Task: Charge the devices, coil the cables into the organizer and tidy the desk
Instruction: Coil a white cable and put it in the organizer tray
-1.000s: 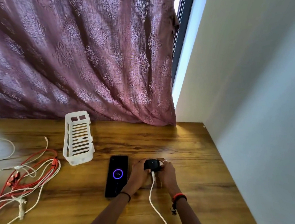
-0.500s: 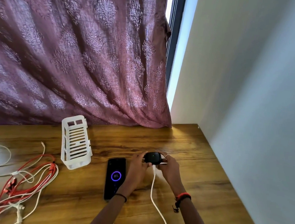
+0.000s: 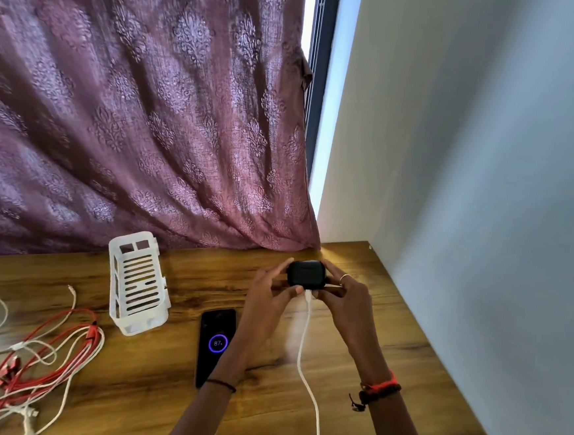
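A small black earbud case (image 3: 307, 274) is held above the wooden desk (image 3: 388, 355) between both hands. My left hand (image 3: 269, 298) grips its left side and my right hand (image 3: 345, 294) grips its right side. A white cable (image 3: 305, 363) is plugged into the case's near side and trails toward me. A black phone (image 3: 215, 344) lies flat by my left wrist, its screen showing a purple ring with 87. A white slotted organizer (image 3: 138, 281) stands to the left. A tangle of red and white cables (image 3: 26, 365) lies at the far left.
A maroon patterned curtain (image 3: 142, 113) hangs behind the desk and drapes onto its back edge. A pale wall (image 3: 479, 198) closes off the right side, with a window strip in the corner.
Both hands have lifted the black case off the desk and carried it farther from me, the white cable trailing along. The phone, organizer and cable tangle have stayed put.
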